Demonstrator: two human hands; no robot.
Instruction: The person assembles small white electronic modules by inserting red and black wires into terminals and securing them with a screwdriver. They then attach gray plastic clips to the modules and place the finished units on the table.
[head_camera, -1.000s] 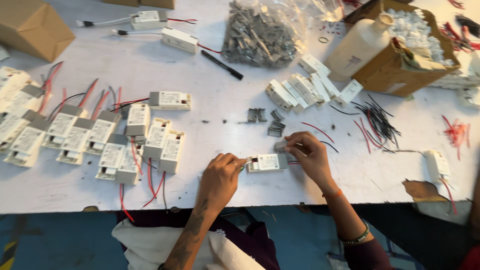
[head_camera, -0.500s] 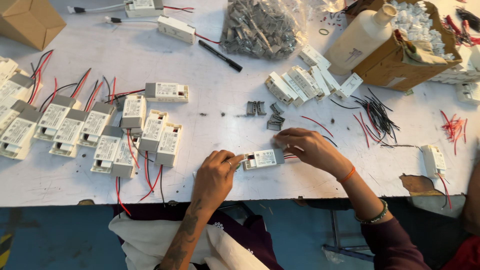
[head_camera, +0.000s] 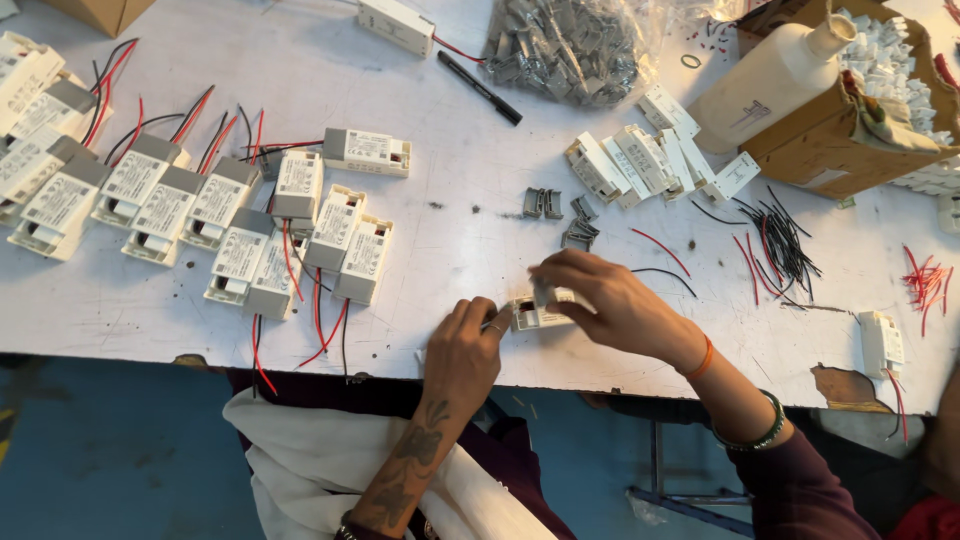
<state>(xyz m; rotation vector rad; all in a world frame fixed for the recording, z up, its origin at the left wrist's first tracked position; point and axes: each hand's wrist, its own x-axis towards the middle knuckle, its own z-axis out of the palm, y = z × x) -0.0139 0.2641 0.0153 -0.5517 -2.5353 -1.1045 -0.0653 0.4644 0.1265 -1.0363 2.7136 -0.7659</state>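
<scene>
- Both hands pinch one small white driver box at the near edge of the white worktable: the left hand closes on its left end, while the right hand covers its top and right end with curled fingers.
- Rows of finished white boxes with red and black leads lie well left of the held box.
- Beyond it stands a cardboard carton with a white bottle.
- Loose grey clips sit just beyond the held box.
- Its long axis runs left to right, parallel to the table edge.
- Likely light, rigid plastic; the end faces look the safest hold.
</scene>
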